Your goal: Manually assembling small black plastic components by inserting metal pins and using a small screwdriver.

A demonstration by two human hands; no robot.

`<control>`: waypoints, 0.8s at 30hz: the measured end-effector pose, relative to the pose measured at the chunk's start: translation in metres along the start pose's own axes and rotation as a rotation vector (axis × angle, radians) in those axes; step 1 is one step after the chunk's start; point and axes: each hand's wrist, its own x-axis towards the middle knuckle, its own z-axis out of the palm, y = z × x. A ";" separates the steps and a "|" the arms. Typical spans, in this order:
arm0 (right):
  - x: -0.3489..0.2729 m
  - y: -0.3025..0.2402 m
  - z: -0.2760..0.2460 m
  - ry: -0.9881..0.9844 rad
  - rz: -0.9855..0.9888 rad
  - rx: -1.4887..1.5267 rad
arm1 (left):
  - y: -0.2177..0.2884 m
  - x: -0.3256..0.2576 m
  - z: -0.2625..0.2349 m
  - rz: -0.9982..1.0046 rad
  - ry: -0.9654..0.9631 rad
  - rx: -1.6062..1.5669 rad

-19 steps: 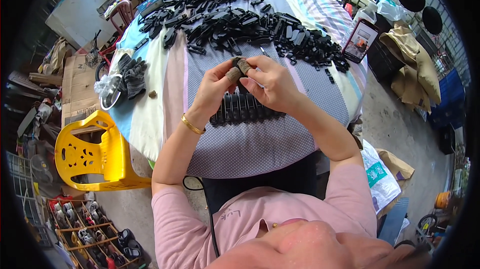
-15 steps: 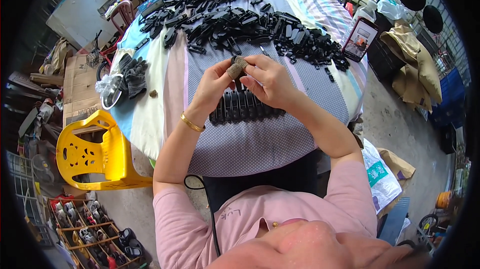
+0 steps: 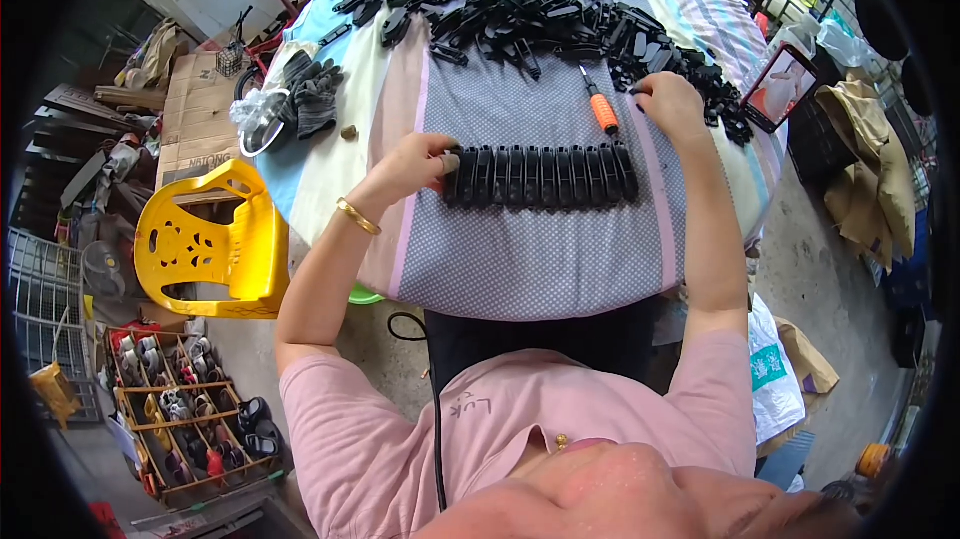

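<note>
A row of slim black plastic pieces (image 3: 540,177) stands side by side on the dotted grey cloth in front of me. At the row's left end, my left hand (image 3: 425,164) has its fingers closed on the end piece; a greyish-brown wrap shows on one digit. My right hand (image 3: 672,104) reaches to the near edge of the small black parts (image 3: 715,99) at the right, fingertips pinched together. A dark spot shows at those fingertips, too small to name. Between the hands, beyond the row, lies a screwdriver (image 3: 602,111) with an orange handle.
A large heap of black plastic pieces (image 3: 510,14) covers the table's far side. A phone (image 3: 778,87) stands at the right edge. Dark gloves (image 3: 310,94) and a small brown lump (image 3: 348,132) lie left. A yellow chair (image 3: 210,244) stands beside the table.
My hands were together above the row and have parted: the left went to the row's left end, the right out to the small parts. The screwdriver's handle is now uncovered. The view has shifted.
</note>
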 end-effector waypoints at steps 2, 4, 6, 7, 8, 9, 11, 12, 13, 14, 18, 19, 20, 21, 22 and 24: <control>0.001 0.000 0.006 0.008 -0.022 -0.028 | -0.001 0.001 0.005 -0.001 0.140 0.150; 0.003 0.001 0.010 0.018 -0.039 -0.060 | 0.005 -0.003 0.007 -0.010 0.156 0.241; 0.006 0.000 0.013 0.007 0.048 -0.103 | 0.016 -0.005 0.007 -0.017 0.173 0.334; 0.006 0.001 0.014 0.011 0.051 -0.106 | 0.022 -0.003 0.006 0.021 0.173 0.488; 0.005 0.001 0.015 0.052 0.014 -0.098 | 0.026 -0.002 0.005 0.059 0.177 0.643; 0.005 0.002 0.016 0.093 -0.022 -0.091 | 0.028 0.006 0.002 0.065 0.178 0.644; 0.007 0.003 0.019 0.129 -0.006 -0.087 | 0.035 0.036 -0.006 0.302 0.275 0.646; 0.007 0.005 0.019 0.159 0.007 -0.084 | 0.042 0.052 -0.003 0.383 0.314 0.710; 0.005 0.006 0.018 0.163 0.019 -0.092 | 0.051 0.069 0.004 0.466 0.353 0.771; 0.003 0.001 0.016 0.208 -0.021 -0.011 | 0.054 0.086 0.006 0.475 0.351 0.769; 0.004 -0.007 0.018 0.327 -0.131 0.229 | 0.046 0.134 0.022 0.903 0.534 1.219; 0.005 -0.007 0.020 0.336 -0.149 0.277 | 0.048 0.141 0.025 0.861 0.558 1.350; 0.006 -0.005 0.022 0.341 -0.161 0.321 | 0.054 0.143 0.027 0.803 0.475 1.344; 0.006 -0.003 0.022 0.346 -0.175 0.368 | 0.058 0.144 0.029 0.821 0.472 1.343; 0.007 -0.001 0.022 0.362 -0.244 0.414 | 0.059 0.141 0.030 0.787 0.465 1.324; 0.006 -0.004 0.019 0.373 -0.277 0.489 | 0.057 0.137 0.029 0.886 0.548 1.210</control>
